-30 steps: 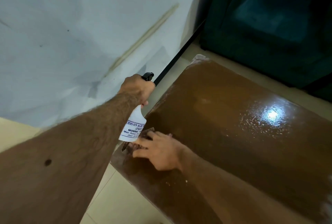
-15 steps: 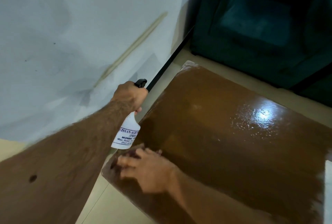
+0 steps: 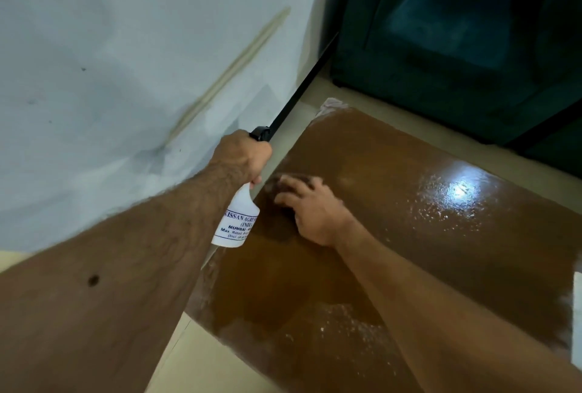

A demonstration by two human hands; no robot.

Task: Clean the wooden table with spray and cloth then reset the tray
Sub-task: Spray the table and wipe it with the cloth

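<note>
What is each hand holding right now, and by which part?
The left hand grips the spray bottle by its neck, at the trigger head. The right hand holds nothing by a grip; it presses a dark cloth flat on the table.

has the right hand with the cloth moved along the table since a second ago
Yes. The right hand pressing the dark cloth has slid away from the wooden table's near left corner, along its left edge toward the far corner by the sofa.

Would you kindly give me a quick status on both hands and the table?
Left hand grips white labelled spray bottle. Right hand presses dark cloth flat on glossy brown wooden table. Nothing in the way.
</note>
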